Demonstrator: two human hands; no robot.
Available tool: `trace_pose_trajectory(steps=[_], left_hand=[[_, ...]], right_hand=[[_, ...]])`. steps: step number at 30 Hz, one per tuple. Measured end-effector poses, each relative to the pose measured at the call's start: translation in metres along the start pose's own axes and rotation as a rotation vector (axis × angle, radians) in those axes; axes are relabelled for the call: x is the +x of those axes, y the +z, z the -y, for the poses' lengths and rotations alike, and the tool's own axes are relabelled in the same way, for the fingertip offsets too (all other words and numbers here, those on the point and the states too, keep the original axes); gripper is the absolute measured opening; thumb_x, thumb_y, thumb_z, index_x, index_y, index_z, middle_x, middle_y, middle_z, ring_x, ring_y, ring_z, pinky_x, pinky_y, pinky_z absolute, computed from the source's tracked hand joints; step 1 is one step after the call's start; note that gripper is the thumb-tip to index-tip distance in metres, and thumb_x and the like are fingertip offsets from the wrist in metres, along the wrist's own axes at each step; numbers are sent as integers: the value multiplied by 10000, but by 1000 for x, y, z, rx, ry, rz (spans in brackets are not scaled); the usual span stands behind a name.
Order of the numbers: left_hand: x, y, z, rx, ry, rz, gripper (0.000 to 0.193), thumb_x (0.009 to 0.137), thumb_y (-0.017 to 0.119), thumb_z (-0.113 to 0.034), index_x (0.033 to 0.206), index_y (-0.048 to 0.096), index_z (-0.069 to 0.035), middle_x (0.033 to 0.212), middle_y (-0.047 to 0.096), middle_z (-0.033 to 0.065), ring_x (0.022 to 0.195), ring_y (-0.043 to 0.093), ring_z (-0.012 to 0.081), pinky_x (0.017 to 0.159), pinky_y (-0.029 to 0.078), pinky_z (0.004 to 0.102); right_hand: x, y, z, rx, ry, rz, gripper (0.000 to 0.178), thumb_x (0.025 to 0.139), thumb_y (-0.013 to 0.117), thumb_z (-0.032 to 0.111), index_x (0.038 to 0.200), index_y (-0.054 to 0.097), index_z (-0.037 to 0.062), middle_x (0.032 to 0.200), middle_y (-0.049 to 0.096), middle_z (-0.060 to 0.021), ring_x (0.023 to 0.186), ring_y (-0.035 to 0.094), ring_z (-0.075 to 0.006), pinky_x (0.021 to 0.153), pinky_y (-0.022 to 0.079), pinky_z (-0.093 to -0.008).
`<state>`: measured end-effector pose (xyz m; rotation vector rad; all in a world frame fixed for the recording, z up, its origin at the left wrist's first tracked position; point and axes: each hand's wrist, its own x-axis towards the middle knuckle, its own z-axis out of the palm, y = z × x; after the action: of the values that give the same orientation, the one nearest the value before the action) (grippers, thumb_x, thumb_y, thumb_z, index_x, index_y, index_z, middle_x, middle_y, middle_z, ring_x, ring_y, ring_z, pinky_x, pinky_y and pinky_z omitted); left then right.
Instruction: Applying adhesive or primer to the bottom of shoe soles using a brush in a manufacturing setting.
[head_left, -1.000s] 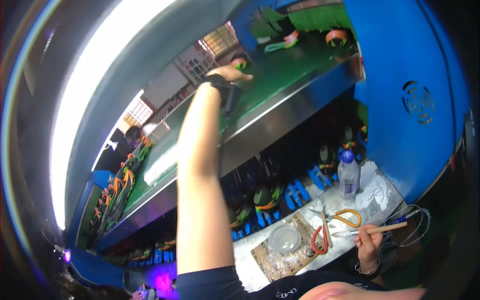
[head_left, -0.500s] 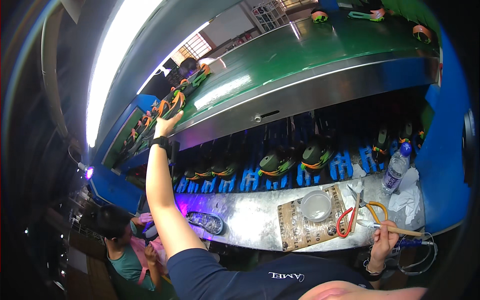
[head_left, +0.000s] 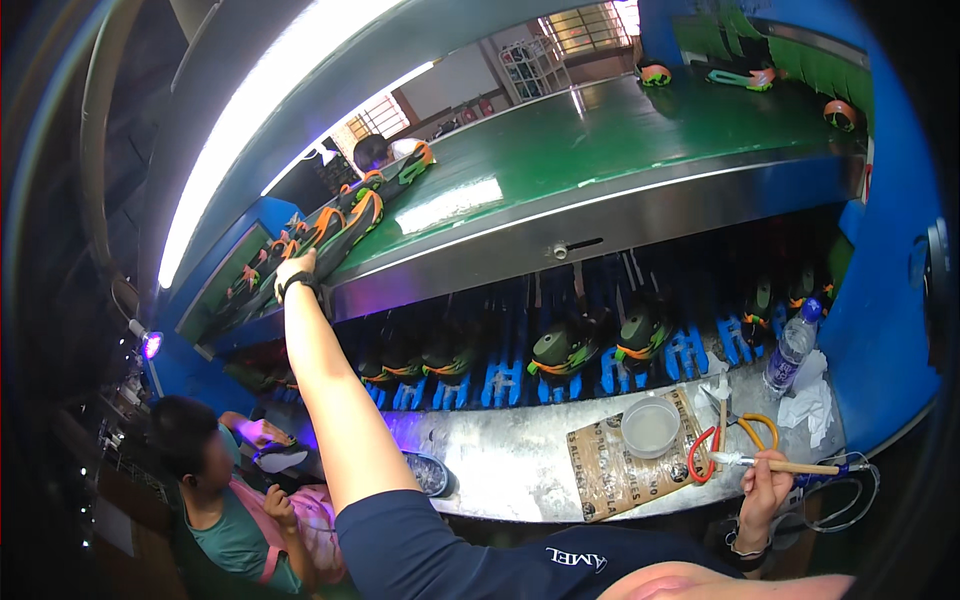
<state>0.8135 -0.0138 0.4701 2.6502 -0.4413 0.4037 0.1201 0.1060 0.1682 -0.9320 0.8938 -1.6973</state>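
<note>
Head view: the left hand (head_left: 296,268) is stretched up to the green conveyor belt (head_left: 600,150), fingers laid on a green-and-orange shoe (head_left: 345,225) at its near edge, though whether they are closed on it cannot be told; below the belt, the right hand (head_left: 762,487) is closed around a wooden-handled brush (head_left: 790,465); beside it a round clear dish (head_left: 650,427) is set on cardboard (head_left: 610,470); a plastic bottle (head_left: 790,345) is stood further right; a seated person (head_left: 225,490) is seen lower left of the belt.

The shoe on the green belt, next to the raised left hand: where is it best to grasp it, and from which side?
Probably around the middle of the shoe, coming from the near edge of the green belt. The left hand is already there, and more shoes lie close along the belt beside it.
</note>
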Motion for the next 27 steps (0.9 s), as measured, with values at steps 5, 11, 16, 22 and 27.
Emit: trace_pose_trajectory(steps=[5, 11, 16, 22, 27], left_hand=[[-6, 7, 21, -388, 285, 126, 768, 532, 735, -442, 1092, 499, 28, 1088, 523, 167, 994, 511, 194, 862, 368, 289], [-33, 1, 31, -324, 564, -176, 792, 488, 749, -397, 1088, 479, 45, 985, 560, 208, 920, 555, 274, 802, 421, 321], [-63, -53, 5, -636, 753, -368, 917, 532, 757, -324, 1196, 286, 98, 970, 564, 206, 881, 569, 264, 790, 428, 297], [-100, -66, -29, -1135, 929, -505, 981, 634, 732, -259, 1260, 74, 111, 1236, 322, 239, 1126, 364, 271, 963, 256, 297], [-92, 1, -52, -1351, 859, 59, 697, 611, 743, -136, 1153, 352, 59, 1096, 467, 124, 956, 474, 177, 853, 369, 313]], right_hand=[[-7, 27, 3, 39, 21, 8, 123, 808, 515, 117, 854, 486, 7, 583, 454, -21, 452, 372, -47, 404, 289, -157], [-14, 44, 6, 49, 23, 66, 98, 803, 504, 81, 855, 485, 0, 587, 463, -25, 456, 380, -49, 418, 302, -157], [-15, 48, 8, 23, 7, 108, 95, 802, 500, 72, 856, 493, -5, 588, 470, -27, 455, 384, -48, 420, 304, -158], [-30, 47, 15, 9, -23, 91, 100, 804, 500, 71, 868, 498, -6, 585, 476, -21, 461, 393, -45, 420, 304, -155], [-39, 45, 25, -14, -28, 68, 101, 799, 509, 75, 861, 504, -4, 589, 476, -26, 466, 395, -45, 418, 304, -153]])
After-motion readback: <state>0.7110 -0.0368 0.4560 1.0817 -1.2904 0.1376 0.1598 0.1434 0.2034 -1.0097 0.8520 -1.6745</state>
